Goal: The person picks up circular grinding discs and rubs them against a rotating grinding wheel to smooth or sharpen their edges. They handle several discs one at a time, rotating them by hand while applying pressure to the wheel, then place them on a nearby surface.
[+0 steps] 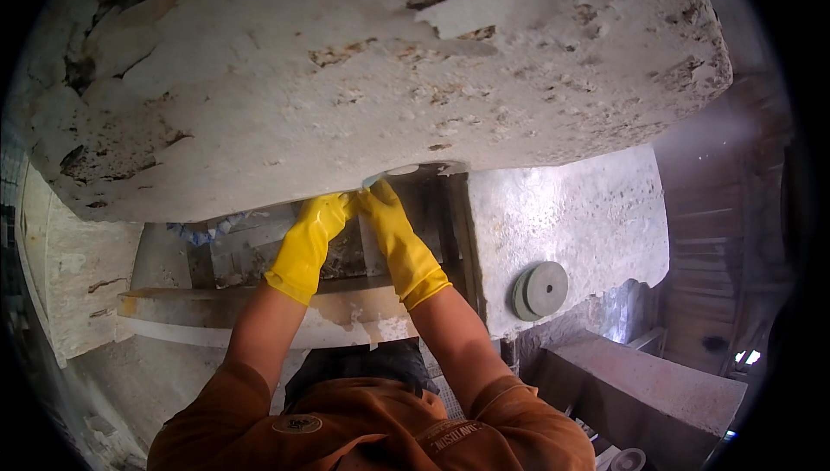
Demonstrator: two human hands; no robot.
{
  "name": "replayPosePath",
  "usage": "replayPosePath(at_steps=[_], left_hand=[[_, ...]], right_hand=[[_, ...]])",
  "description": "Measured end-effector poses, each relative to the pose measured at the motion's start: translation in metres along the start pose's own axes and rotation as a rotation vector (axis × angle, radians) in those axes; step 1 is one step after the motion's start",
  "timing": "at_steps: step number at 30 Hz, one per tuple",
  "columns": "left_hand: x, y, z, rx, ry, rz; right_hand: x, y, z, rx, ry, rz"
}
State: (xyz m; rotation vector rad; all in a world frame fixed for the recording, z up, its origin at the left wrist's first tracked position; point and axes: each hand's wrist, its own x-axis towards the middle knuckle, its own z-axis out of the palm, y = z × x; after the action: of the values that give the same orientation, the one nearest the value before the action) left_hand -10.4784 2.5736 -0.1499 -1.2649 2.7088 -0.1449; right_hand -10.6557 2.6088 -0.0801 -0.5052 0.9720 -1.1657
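Note:
My left hand (325, 216) and my right hand (386, 216), both in yellow rubber gloves, meet just below the near edge of a large rough pale stone slab (389, 82). The right hand's fingers are closed at the edge, beside a small thin pale-bluish piece (373, 180); what exactly it is I cannot make out. Close against it, the left hand's fingers are drawn together, their tips partly hidden under the slab. A curved notch (406, 170) in the slab's edge lies just right of the fingertips.
A wet pale stone block (562, 211) stands to the right, with round grey discs (545, 288) stacked on it. A curved, worn beam (190, 311) crosses beneath my forearms. Another stone piece (82, 272) is at the left, and a box-like block (648, 376) sits lower right.

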Motion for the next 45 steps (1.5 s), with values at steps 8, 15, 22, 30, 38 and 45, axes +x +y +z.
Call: replayPosePath(at_steps=[8, 15, 22, 30, 38, 45], left_hand=[[0.029, -0.024, 0.001, -2.039, 0.154, -0.583], [-0.019, 0.016, -0.042, -2.882, 0.156, -0.719], [-0.103, 0.039, -0.016, -2.619, 0.232, -0.473], [-0.132, 0.068, -0.16, -2.541, -0.019, -0.45], [-0.131, 0.107, -0.212, -2.319, -0.035, -0.35], [-0.109, 0.175, -0.255, -2.202, -0.064, -0.359]], right_hand=[[0.027, -0.008, 0.025, 0.001, 0.038, 0.131], [-0.016, 0.013, 0.012, 0.042, 0.027, 0.029], [-0.108, -0.012, 0.023, 0.057, -0.124, 0.124], [-0.177, -0.07, -0.002, -0.233, 0.017, 0.072], [-0.218, -0.102, -0.038, -0.284, -0.003, 0.142], [-0.28, -0.126, -0.078, -0.039, 0.121, 0.082]])
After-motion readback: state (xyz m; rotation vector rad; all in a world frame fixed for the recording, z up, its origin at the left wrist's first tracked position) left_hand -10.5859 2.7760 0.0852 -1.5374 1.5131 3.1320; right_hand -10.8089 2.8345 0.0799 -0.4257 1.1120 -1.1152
